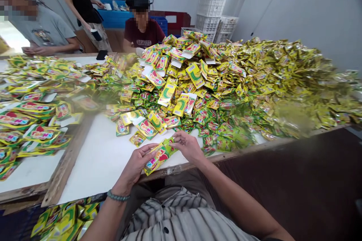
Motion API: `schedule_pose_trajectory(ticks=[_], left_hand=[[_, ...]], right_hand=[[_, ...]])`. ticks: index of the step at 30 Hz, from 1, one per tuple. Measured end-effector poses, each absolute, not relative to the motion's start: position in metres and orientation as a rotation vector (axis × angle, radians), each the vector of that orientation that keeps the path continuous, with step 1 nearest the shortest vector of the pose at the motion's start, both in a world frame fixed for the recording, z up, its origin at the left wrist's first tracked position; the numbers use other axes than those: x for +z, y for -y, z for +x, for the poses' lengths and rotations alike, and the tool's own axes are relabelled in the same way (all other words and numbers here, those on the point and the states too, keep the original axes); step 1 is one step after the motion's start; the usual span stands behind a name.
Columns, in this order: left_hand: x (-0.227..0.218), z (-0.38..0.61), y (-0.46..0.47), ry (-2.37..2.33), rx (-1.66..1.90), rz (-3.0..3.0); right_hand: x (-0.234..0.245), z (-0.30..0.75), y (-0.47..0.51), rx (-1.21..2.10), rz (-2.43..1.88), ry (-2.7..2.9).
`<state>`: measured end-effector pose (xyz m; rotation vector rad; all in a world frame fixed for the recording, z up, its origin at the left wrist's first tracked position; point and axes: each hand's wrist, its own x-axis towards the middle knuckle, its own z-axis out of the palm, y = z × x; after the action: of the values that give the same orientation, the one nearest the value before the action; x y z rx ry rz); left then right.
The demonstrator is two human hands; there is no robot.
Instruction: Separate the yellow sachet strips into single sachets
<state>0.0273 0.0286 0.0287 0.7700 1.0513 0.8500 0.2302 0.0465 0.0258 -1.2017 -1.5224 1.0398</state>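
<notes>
My left hand [138, 163] is closed round a flat yellow-green carton [157, 159] printed with a red heart and colourful letters. The carton is tilted, its far end up and to the right. At that end my right hand [188, 148] pinches a small green packet [171, 141], which meets the carton's end; how far it sits inside cannot be made out. Just beyond my hands lie several flat cartons [147, 128] and a large heap of small yellow-green packets [220, 116].
A wooden strip [70, 150] divides the white table [93, 158]. Many cartons [41, 132] lie to its left. More cartons [68, 218] are below the edge at lower left. Across the table sits a person in maroon [144, 37]; others are at left. White crates [212, 7] stand behind.
</notes>
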Motion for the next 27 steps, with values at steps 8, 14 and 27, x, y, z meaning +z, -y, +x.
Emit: schedule_pose_trajectory(ticks=[8,14,27], left_hand=[[0.027,0.021,-0.025,-1.06,0.861,0.804],[0.027,0.024,-0.023,-1.046,0.863,0.737],[0.035,0.035,-0.023,-0.992,0.874,0.897]], right_hand=[[0.033,0.228,-0.044,1.246,-1.207,1.401],[0.033,0.223,-0.039,1.022,-1.3,1.6],[0.039,0.211,-0.028,1.51,-1.154,1.614]])
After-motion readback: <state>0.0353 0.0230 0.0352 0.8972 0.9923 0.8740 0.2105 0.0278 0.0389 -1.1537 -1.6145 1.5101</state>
